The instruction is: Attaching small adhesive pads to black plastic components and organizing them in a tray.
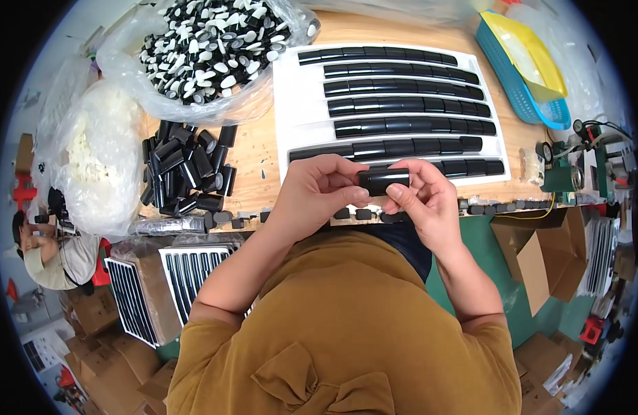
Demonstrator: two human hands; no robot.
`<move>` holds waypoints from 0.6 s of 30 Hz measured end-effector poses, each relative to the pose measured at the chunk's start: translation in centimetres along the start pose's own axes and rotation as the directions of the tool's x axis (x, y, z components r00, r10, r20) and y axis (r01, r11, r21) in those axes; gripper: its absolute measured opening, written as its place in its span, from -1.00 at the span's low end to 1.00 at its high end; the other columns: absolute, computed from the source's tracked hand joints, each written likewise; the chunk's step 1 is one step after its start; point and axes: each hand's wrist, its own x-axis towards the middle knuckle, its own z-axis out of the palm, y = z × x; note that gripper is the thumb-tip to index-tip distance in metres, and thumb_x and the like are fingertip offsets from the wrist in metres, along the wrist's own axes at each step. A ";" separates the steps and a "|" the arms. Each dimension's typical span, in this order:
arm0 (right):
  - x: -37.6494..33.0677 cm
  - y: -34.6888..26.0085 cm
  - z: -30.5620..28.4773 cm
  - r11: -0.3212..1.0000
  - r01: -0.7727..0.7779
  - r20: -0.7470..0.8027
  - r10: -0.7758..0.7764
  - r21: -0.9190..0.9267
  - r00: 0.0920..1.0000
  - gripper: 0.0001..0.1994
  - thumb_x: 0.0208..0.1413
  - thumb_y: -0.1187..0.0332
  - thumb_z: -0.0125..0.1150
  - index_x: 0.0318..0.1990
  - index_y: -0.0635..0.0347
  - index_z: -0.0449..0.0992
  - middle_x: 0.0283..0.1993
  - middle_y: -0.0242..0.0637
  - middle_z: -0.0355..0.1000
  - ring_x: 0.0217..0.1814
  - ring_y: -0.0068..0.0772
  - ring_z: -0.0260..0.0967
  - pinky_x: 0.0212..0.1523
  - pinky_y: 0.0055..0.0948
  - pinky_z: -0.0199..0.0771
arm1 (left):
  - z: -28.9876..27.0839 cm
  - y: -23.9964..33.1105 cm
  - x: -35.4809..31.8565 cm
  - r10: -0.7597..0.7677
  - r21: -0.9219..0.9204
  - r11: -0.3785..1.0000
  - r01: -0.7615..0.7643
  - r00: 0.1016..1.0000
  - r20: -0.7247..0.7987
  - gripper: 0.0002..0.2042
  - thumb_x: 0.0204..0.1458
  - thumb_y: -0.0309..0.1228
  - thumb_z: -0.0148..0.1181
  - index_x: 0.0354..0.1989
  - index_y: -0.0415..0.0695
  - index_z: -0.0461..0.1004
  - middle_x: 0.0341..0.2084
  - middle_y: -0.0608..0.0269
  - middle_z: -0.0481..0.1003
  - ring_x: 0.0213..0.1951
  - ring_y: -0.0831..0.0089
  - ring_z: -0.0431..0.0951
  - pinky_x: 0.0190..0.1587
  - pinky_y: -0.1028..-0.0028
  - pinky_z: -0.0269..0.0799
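Observation:
Both hands meet at the table's front edge around one short, glossy black cylindrical piece (378, 180). My left hand (315, 194) pinches its left end between thumb and fingers. At its other end, my right hand (430, 204) grips it, the thumb lying on the front of the piece. Just beyond them lies a white tray (299, 104) with several rows of similar black pieces (409, 106) laid end to end. The nearest row is partly hidden behind the hands. A loose pile of black pieces (187, 166) sits on the table to the left.
A clear plastic bag of small black-and-white parts (212, 48) stands far left; nearer is a bag of whitish pieces (90, 159). Blue (509, 69) and yellow baskets (558, 76) are far right, beyond a green device (561, 176). Below are a carton (554, 256) and filled trays (132, 297). Another person (49, 259) is at left.

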 end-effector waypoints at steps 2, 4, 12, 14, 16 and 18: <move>0.2 0.4 -0.3 0.999 -0.005 -0.020 0.006 0.041 1.000 -0.73 0.16 0.49 0.19 -0.01 0.35 0.39 -0.30 -0.28 0.49 -0.40 -0.60 0.46 -0.35 -0.64 0.51 | -0.4 -0.3 0.3 -0.037 -0.006 0.999 0.037 0.999 0.008 -0.73 -0.03 -0.70 0.23 -0.11 -0.36 0.49 -0.37 0.16 0.56 -0.35 0.46 0.61 -0.21 0.52 0.57; 0.7 0.9 -1.0 0.993 -0.112 0.046 0.110 0.043 0.993 -0.73 0.18 0.47 0.17 0.00 0.35 0.38 -0.29 -0.24 0.50 -0.39 -0.58 0.48 -0.34 -0.61 0.53 | -0.9 -0.2 0.4 -0.071 -0.017 0.997 0.071 0.997 0.018 -0.73 -0.03 -0.70 0.24 -0.11 -0.35 0.50 -0.34 0.18 0.56 -0.34 0.48 0.60 -0.22 0.54 0.56; 0.0 0.5 3.3 0.978 -0.196 0.211 0.177 0.075 0.961 -0.79 0.22 0.49 0.09 -0.03 0.35 0.38 -0.39 -0.32 0.49 -0.42 -0.58 0.47 -0.40 -0.65 0.46 | 0.6 -0.3 2.3 0.017 -0.210 0.977 -0.043 0.992 -0.125 -0.28 0.24 0.20 -0.50 0.20 -0.20 0.25 0.11 0.10 0.36 0.15 0.30 0.31 0.23 0.24 0.14; -0.1 0.4 3.1 0.977 -0.207 0.244 0.190 0.049 0.951 -0.79 0.22 0.49 0.08 -0.03 0.34 0.39 -0.39 -0.33 0.49 -0.45 -0.60 0.45 -0.44 -0.67 0.42 | 0.6 -0.4 2.2 -0.001 -0.293 0.956 -0.023 0.997 -0.081 -0.25 0.21 0.25 -0.51 0.20 -0.19 0.24 0.12 0.10 0.35 0.15 0.29 0.30 0.23 0.22 0.13; -0.1 -0.3 2.4 0.957 -0.273 0.327 0.290 -0.098 0.899 -0.80 0.21 0.48 0.10 -0.04 0.30 0.40 -0.43 -0.35 0.48 -0.53 -0.65 0.39 -0.52 -0.69 0.34 | 0.7 -0.6 2.1 0.032 -0.220 0.974 -0.050 0.996 -0.083 -0.20 0.17 0.31 -0.55 0.20 -0.18 0.22 0.13 0.07 0.33 0.17 0.28 0.27 0.24 0.19 0.09; -0.3 -0.1 2.5 0.961 -0.253 0.325 0.275 -0.109 0.905 -0.81 0.20 0.47 0.12 -0.05 0.29 0.41 -0.45 -0.36 0.47 -0.55 -0.66 0.37 -0.55 -0.69 0.32 | 1.0 -0.8 1.6 0.024 -0.206 0.978 -0.042 0.996 -0.088 -0.20 0.17 0.31 -0.56 0.20 -0.18 0.21 0.13 0.06 0.33 0.18 0.27 0.26 0.25 0.19 0.08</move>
